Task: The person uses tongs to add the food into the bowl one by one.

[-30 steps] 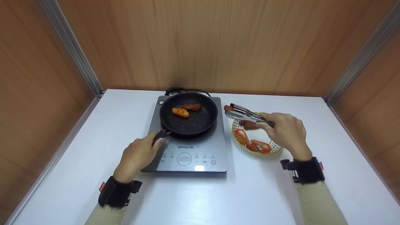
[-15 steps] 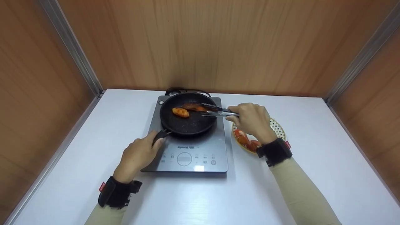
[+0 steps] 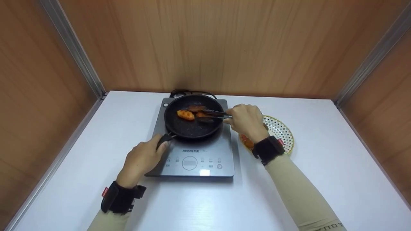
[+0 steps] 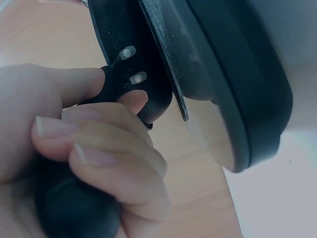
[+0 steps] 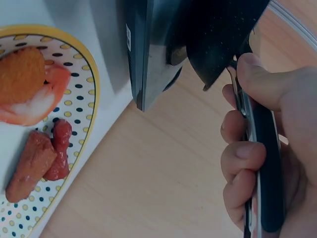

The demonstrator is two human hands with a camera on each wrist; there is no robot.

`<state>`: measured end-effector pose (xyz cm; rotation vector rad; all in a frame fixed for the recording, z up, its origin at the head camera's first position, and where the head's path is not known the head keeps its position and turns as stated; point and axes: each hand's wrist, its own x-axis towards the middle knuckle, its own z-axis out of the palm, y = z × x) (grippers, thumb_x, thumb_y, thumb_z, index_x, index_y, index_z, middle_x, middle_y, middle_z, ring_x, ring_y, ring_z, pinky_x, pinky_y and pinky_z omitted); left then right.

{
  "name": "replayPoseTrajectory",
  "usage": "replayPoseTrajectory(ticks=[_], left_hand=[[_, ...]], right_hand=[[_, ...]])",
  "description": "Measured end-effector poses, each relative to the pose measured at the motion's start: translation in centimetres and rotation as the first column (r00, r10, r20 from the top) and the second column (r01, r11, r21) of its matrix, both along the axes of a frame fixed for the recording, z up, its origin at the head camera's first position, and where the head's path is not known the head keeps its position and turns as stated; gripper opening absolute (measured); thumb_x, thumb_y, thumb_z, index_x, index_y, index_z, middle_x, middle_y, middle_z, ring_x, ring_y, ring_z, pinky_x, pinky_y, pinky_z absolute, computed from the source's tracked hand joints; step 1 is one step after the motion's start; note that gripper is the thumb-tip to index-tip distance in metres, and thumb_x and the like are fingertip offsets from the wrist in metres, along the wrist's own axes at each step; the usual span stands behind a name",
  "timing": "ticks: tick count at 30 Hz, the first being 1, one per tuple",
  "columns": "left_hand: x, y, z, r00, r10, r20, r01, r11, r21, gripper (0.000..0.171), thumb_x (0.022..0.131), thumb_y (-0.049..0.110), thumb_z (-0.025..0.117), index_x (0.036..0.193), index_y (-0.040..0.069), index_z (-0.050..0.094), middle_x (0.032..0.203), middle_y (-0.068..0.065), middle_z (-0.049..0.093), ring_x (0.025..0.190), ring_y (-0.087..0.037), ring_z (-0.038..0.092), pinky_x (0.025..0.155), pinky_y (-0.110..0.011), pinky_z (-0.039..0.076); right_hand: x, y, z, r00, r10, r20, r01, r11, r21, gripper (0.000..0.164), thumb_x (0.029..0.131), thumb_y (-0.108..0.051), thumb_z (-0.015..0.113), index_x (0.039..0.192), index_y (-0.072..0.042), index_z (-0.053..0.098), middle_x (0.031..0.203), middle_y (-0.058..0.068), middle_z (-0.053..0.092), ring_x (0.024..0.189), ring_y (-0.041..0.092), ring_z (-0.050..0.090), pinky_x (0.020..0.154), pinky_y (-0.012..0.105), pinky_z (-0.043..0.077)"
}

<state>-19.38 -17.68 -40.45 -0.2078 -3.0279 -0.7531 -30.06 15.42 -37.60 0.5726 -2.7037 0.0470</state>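
Note:
My left hand (image 3: pixel 143 160) grips the black handle (image 4: pixel 77 203) of a black frying pan (image 3: pixel 189 130), fingers curled round it. In my right hand (image 3: pixel 247 120) is a pair of metal tongs (image 3: pixel 215 115) with dark grips, its tips low inside the pan from the right. At those tips lies an orange-red food piece (image 3: pixel 201 114), partly covered by the tongs. Beside it in the pan are a yellow-orange piece (image 3: pixel 185 115) and a brown piece (image 3: pixel 196 108). The right wrist view shows my fingers wrapped round the tongs (image 5: pixel 270 168); their tips are hidden there.
The pan stands on a grey induction cooktop (image 3: pixel 192 170). Right of it, under my right wrist, is a yellow-rimmed dotted plate (image 3: pixel 282 128) holding a breaded piece (image 5: pixel 22 74), a red-and-white piece (image 5: pixel 54 96) and sausage-like pieces (image 5: pixel 32 163). Wood-pattern panels (image 3: pixel 205 48) enclose the white table.
My right hand has swung left from over the plate, carrying the orange-red piece in the tongs into the pan. My left hand and the pan have stayed in place.

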Motion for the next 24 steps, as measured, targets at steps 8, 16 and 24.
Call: replayPoseTrajectory(ticks=[8,16,24], left_hand=[[0.1,0.0,-0.1,1.000,0.013,0.008,-0.013,1.000,0.000,0.025,0.113,0.037,0.052,0.113,0.013,0.058,0.072,-0.007,0.058,0.064,-0.025,0.055,0.053,-0.037,0.038],[0.0,0.0,-0.1,1.000,0.014,0.008,-0.014,1.000,0.001,0.024,0.113,0.037,0.052,0.113,0.013,0.058,0.074,-0.009,0.059,0.067,-0.026,0.056,0.054,-0.038,0.039],[0.1,0.2,0.0,1.000,0.004,0.001,-0.004,1.000,0.006,0.024,0.113,0.036,0.052,0.114,0.014,0.058,0.077,-0.009,0.059,0.069,-0.027,0.056,0.056,-0.040,0.039]], right_hand=[[-0.4,-1.0,-0.1,0.999,-0.009,0.033,0.008,1.000,0.013,0.035,0.094,-0.043,0.081,0.123,-0.023,0.081,0.107,0.006,0.080,0.079,0.027,0.072,0.060,0.047,0.054],[-0.5,-1.4,0.1,1.000,0.002,0.019,-0.004,0.998,0.065,0.034,0.097,-0.043,0.079,0.123,-0.022,0.081,0.102,0.008,0.079,0.075,0.028,0.071,0.059,0.048,0.055],[-0.1,-1.1,0.5,1.000,-0.010,0.014,0.009,0.998,0.069,0.032,0.096,-0.042,0.080,0.121,-0.022,0.081,0.097,0.008,0.078,0.073,0.028,0.070,0.059,0.048,0.054]])
